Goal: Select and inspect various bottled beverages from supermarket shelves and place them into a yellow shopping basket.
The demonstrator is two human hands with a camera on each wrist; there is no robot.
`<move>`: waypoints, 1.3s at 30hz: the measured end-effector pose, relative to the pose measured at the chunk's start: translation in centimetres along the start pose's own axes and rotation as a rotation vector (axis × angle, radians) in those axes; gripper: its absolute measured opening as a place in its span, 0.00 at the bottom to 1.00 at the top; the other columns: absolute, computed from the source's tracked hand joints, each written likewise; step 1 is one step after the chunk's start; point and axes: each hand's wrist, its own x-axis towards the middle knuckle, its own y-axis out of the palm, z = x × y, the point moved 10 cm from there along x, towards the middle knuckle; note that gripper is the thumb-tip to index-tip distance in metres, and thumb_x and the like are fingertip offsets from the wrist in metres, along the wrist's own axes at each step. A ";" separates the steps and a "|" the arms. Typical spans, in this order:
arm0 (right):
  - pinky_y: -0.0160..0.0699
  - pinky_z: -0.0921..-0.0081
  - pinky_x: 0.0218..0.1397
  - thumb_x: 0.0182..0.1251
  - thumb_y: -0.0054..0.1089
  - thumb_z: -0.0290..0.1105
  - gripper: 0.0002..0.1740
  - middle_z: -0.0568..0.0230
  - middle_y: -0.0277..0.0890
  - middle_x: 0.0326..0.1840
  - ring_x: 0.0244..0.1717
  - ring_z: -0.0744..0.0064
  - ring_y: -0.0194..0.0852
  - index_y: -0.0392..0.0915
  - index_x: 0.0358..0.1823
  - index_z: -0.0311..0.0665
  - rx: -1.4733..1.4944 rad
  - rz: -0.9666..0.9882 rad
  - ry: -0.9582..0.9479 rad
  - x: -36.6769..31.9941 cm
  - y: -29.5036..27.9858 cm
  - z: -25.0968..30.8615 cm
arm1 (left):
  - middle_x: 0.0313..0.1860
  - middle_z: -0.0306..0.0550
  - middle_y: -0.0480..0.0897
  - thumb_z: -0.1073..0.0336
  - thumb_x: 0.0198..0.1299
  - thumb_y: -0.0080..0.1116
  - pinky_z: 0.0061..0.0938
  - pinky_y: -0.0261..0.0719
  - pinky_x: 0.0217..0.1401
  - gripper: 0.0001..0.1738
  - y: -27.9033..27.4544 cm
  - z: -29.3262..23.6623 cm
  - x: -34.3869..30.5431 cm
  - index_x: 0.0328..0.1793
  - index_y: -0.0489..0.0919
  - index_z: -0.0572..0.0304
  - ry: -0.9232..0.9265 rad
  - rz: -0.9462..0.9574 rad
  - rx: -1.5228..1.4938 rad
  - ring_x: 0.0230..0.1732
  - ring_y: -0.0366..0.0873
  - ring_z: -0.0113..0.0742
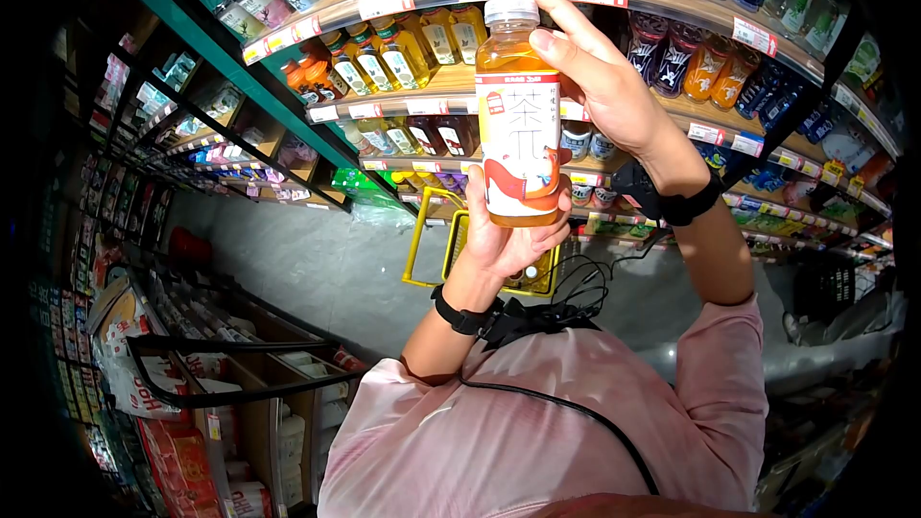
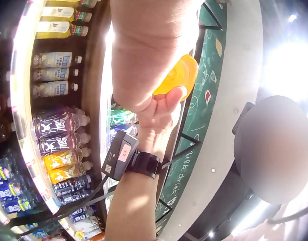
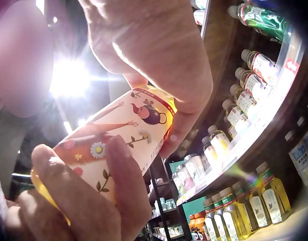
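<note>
A bottle of tea (image 1: 521,149) with amber liquid, a white cap and a label showing a red-orange figure is held up before the body in the head view. Low on the bottle, my left hand (image 1: 508,247) grips near the base, its thumb along the left side. My right hand (image 1: 619,91) holds the top, thumb on the shoulder and fingers up by the cap. In the right wrist view, the left fingers (image 3: 125,168) press across the flowered label (image 3: 96,150). The left wrist view shows the bottle's yellow-lit base (image 2: 181,75) between both hands.
Curved shelves (image 1: 422,101) of drinks rise in front, with yellow-capped bottles (image 1: 398,58) and orange ones (image 1: 710,67) behind the hands. A yellow basket (image 1: 417,240) stands on the grey floor below. A black-framed rack (image 1: 259,388) is at lower left. Black cables (image 1: 585,283) hang near the waist.
</note>
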 end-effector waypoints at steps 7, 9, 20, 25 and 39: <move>0.74 0.78 0.58 0.79 0.52 0.40 0.33 0.62 0.73 0.56 0.55 0.79 0.73 0.55 0.78 0.38 0.052 0.009 -0.012 0.1 0.1 0.0 | 0.43 0.53 0.76 0.17 0.58 0.41 0.20 0.67 0.21 0.58 -0.4 0.1 0.1 0.75 0.61 0.62 0.008 -0.042 -0.007 0.21 0.65 0.26; 0.74 0.78 0.58 0.79 0.52 0.40 0.32 0.62 0.73 0.56 0.55 0.79 0.73 0.55 0.78 0.38 0.037 0.008 -0.029 0.1 0.0 0.2 | 0.43 0.54 0.76 0.17 0.58 0.41 0.20 0.67 0.21 0.58 -0.4 0.1 0.1 0.75 0.62 0.62 0.007 -0.038 -0.011 0.21 0.65 0.26; 0.73 0.78 0.58 0.79 0.52 0.41 0.31 0.62 0.74 0.55 0.55 0.80 0.73 0.57 0.76 0.39 -0.003 0.009 -0.029 0.0 -0.2 0.2 | 0.43 0.54 0.76 0.17 0.57 0.42 0.21 0.67 0.22 0.58 -1.0 0.4 0.1 0.76 0.61 0.62 -0.003 -0.054 -0.025 0.21 0.65 0.26; 0.74 0.78 0.57 0.79 0.52 0.41 0.30 0.63 0.75 0.53 0.53 0.80 0.73 0.57 0.76 0.40 -0.008 0.014 -0.032 0.1 -0.3 -0.1 | 0.44 0.53 0.76 0.17 0.57 0.42 0.20 0.67 0.23 0.58 -0.9 0.4 0.3 0.76 0.61 0.61 -0.009 -0.037 -0.019 0.21 0.65 0.26; 0.74 0.79 0.56 0.79 0.50 0.40 0.30 0.64 0.75 0.51 0.52 0.81 0.73 0.56 0.77 0.40 -0.030 -0.014 -0.041 -0.2 -0.8 -0.1 | 0.45 0.53 0.82 0.17 0.58 0.42 0.21 0.68 0.25 0.59 -0.6 0.5 0.4 0.76 0.60 0.64 -0.010 0.004 -0.043 0.22 0.67 0.27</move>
